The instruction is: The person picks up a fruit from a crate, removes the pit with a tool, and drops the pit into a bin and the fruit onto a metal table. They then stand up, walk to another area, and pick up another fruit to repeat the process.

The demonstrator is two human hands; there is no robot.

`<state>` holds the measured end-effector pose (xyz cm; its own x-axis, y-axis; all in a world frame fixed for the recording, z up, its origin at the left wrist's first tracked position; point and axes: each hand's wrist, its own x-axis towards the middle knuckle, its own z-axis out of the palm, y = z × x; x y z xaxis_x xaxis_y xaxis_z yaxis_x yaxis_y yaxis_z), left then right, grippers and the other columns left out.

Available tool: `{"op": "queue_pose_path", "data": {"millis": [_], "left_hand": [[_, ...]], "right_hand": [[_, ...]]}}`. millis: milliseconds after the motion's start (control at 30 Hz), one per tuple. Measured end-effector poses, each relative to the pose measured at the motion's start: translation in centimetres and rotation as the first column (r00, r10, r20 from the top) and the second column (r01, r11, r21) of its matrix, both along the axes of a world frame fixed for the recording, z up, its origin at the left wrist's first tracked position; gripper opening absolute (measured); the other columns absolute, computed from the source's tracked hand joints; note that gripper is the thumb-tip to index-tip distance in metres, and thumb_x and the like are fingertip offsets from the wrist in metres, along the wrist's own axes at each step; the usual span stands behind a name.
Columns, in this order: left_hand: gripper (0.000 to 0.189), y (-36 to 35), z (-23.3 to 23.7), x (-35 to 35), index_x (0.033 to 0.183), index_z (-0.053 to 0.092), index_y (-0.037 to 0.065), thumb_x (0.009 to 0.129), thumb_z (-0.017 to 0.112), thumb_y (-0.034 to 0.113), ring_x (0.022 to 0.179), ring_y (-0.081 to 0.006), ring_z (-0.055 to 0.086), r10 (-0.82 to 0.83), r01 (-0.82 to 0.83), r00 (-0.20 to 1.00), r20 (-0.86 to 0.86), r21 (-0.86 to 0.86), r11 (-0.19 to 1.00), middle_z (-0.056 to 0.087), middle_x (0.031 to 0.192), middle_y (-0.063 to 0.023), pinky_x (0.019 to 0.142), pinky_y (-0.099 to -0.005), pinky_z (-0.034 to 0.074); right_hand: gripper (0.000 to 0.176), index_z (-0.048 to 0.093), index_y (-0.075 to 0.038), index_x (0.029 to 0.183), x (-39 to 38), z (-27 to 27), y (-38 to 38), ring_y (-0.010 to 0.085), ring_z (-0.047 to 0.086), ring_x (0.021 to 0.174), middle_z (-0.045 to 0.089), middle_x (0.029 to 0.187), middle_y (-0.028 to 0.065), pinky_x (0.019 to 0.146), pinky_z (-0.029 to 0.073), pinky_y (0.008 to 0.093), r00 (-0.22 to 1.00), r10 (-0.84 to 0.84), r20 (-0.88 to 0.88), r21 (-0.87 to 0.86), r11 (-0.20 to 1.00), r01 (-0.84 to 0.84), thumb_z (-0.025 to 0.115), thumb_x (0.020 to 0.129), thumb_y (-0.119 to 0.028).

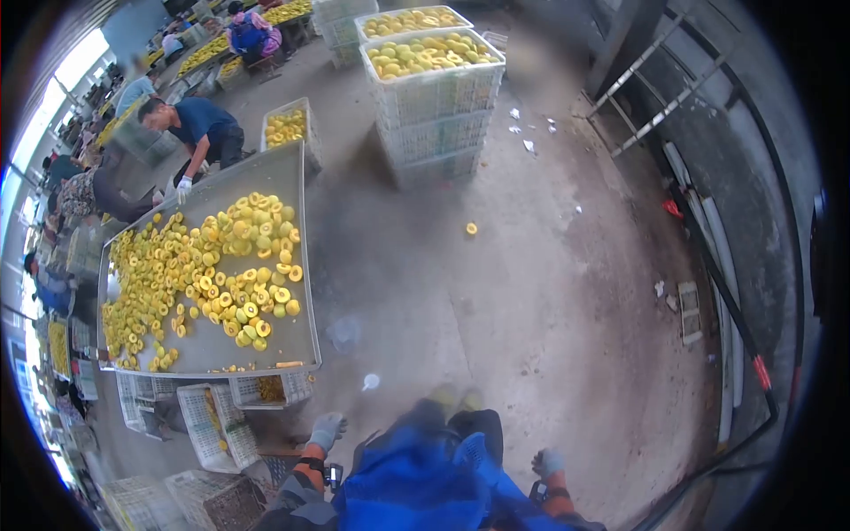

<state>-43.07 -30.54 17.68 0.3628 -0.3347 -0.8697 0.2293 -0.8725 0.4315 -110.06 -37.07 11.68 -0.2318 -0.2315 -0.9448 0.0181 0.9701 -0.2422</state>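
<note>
My left hand, in a grey glove, is held low beside my body with its fingers apart and nothing in it. The near corner of a metal-rimmed sorting table is a short way beyond it. Halved yellow peaches, as they appear, lie across the table, some showing a stone or a dark hollow. My right hand, also gloved, hangs over the floor on my other side, its fingers slightly bent and holding nothing. It touches nothing that I can see. A blue apron covers my front.
Stacked white crates of fruit stand ahead. Below the table's near edge are more plastic crates. A co-worker bends at the table's far side. One fruit half lies on the floor. A metal ladder-like frame and pipes line the right wall.
</note>
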Motion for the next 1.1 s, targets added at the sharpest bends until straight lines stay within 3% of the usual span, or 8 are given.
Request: {"op": "queue_pose_path", "data": {"millis": [167,200,267,433,667,833,967,1100], "left_hand": [[0.035,-1.5,-2.5,-0.6,0.107,0.070,0.007,0.097,0.052,0.036,0.074,-0.0215,0.068,0.265,-0.261,0.964,-0.018,0.122,0.958,0.072,0.091,-0.0082,0.062,-0.0376,0.055],[0.034,-1.6,-3.9,-1.9,0.106,0.070,0.009,0.096,0.053,0.037,0.073,-0.0214,0.068,0.288,-0.280,0.956,-0.057,0.110,0.954,0.071,0.091,-0.0070,0.060,-0.0377,0.054],[0.032,-1.6,-5.4,-3.3,0.103,0.070,0.013,0.094,0.056,0.040,0.072,-0.0212,0.067,0.331,-0.322,0.936,-0.121,0.087,0.943,0.071,0.090,-0.0046,0.058,-0.0379,0.052],[0.034,-4.8,-2.0,-7.6,0.106,0.068,0.014,0.096,0.054,0.042,0.078,-0.0204,0.067,0.290,-0.266,0.943,-0.165,0.156,0.951,0.071,0.095,-0.0034,0.064,-0.0394,0.052],[0.042,-8.6,-7.1,-5.4,0.111,0.066,0.015,0.097,0.052,0.051,0.080,-0.0208,0.065,0.580,-0.529,0.800,-0.152,0.276,0.802,0.068,0.099,-0.0041,0.067,-0.0391,0.050],[0.046,-19.8,-4.0,3.4,0.118,0.068,0.009,0.096,0.058,0.048,0.094,-0.0263,0.067,0.621,-0.620,0.778,-0.094,0.042,0.783,0.072,0.109,-0.0108,0.077,-0.0431,0.053],[0.043,-25.7,-3.9,13.5,0.120,0.069,0.001,0.095,0.062,0.036,0.098,-0.0290,0.070,0.580,-0.547,0.766,0.277,-0.194,0.814,0.073,0.111,-0.0141,0.086,-0.0404,0.053],[0.038,-33.4,4.5,20.9,0.109,0.073,-0.003,0.095,0.063,0.031,0.092,-0.0266,0.071,0.588,-0.531,0.624,0.515,-0.273,0.802,0.075,0.099,-0.0111,0.082,-0.0347,0.053]], "right_hand": [[0.019,0.074,-0.012,0.094,-0.9,2.3,-6.8,0.0286,0.070,0.080,0.073,0.097,0.0079,0.073,0.057,0.0446,0.997,-0.059,0.054,0.074,0.996,0.055,0.065,0.087,-0.027],[0.023,0.070,-0.011,0.096,-3.7,-2.3,-9.6,0.0299,0.069,0.082,0.072,0.097,0.0086,0.075,0.056,0.0460,0.901,0.418,0.113,-0.038,0.908,-0.417,0.060,0.090,-0.031],[0.031,0.064,-0.011,0.100,-8.9,-10.9,-15.0,0.0326,0.068,0.084,0.070,0.095,0.0100,0.079,0.054,0.0489,0.105,0.945,-0.309,-0.209,0.040,-0.977,0.050,0.096,-0.038],[0.030,0.066,-0.005,0.114,7.1,1.3,-41.1,0.0277,0.070,0.083,0.071,0.104,0.0135,0.072,0.057,0.0394,0.921,0.389,0.016,-0.364,0.860,-0.357,0.057,0.095,-0.026],[0.026,0.069,-0.002,0.106,33.6,11.7,-63.5,0.0228,0.070,0.076,0.072,0.096,0.0120,0.068,0.057,0.0329,0.769,0.623,-0.143,-0.541,0.602,-0.587,0.056,0.097,-0.022],[0.027,0.070,0.001,0.106,51.8,16.8,-67.1,0.0197,0.071,0.080,0.073,0.098,0.0116,0.071,0.056,0.0302,0.416,0.889,-0.192,-0.423,0.308,-0.852,0.056,0.097,-0.020],[0.029,0.070,0.000,0.110,61.3,8.7,-72.5,0.0197,0.072,0.084,0.074,0.095,0.0119,0.077,0.057,0.0335,-0.242,0.853,-0.463,-0.451,-0.462,-0.764,0.056,0.098,-0.023],[0.030,0.071,-0.003,0.112,74.4,13.0,-76.2,0.0238,0.073,0.087,0.074,0.095,0.0132,0.080,0.057,0.0386,-0.381,0.768,-0.515,-0.400,-0.609,-0.685,0.059,0.095,-0.025]]}}
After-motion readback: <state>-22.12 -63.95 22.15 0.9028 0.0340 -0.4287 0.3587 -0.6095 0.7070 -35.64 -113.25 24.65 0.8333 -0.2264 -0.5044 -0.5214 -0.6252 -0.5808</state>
